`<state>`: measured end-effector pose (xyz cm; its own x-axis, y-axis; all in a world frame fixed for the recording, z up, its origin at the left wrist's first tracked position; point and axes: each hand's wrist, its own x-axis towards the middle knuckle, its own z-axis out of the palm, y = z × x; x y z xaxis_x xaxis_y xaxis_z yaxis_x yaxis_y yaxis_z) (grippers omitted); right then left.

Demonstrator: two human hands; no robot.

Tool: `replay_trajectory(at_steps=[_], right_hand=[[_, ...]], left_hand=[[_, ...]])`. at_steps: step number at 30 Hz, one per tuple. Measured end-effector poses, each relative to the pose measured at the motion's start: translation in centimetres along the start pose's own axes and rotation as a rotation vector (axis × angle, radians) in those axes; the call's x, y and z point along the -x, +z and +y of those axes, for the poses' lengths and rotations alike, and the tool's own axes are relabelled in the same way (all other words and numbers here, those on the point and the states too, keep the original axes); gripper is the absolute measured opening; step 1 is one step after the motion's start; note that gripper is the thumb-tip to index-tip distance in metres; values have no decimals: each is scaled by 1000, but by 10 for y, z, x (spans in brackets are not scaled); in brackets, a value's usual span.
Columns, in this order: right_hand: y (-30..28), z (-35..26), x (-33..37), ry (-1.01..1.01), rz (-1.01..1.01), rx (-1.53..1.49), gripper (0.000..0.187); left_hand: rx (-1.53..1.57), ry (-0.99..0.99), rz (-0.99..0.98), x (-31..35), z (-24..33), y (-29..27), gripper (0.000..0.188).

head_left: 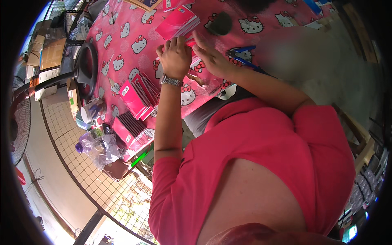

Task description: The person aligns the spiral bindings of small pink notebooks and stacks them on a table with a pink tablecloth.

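The left hand [176,58] has bent fingers, the right hand [212,56] straight ones, close together; whether they pinch anything, I cannot tell. Just beyond lies one smooth pink notebook stack [176,23]; two black-coiled piles [131,99] [121,130] share the glossy plastic-covered desk [141,61].

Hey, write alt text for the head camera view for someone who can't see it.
A person's left hand, wearing a wristwatch, and right hand are close together beside a stack of pink notebooks on a pink cartoon-cat tablecloth; what lies between them is partly hidden. More spiral notebooks lie to the left, a blue-handled tool to the right.
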<state>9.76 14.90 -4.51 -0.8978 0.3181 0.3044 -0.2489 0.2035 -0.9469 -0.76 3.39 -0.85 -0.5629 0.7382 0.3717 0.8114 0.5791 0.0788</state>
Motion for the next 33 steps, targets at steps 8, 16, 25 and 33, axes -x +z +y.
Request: replay_trajectory(at_steps=[8,16,25,33], right_hand=[[-60,1,-40,-7,-166,231,24],[-70,-1,-58,-257,-234,356,20],[-72,-6,-46,71,-352,193,24],[-64,-34,-45,-10,-333,425,19]], left_hand=[[126,120,-149,-6,-14,-16,20],[151,107,-47,-3,-8,-11,19],[216,141,-2,-4,-6,-7,24],[256,177,-14,-1,1,-6,30]])
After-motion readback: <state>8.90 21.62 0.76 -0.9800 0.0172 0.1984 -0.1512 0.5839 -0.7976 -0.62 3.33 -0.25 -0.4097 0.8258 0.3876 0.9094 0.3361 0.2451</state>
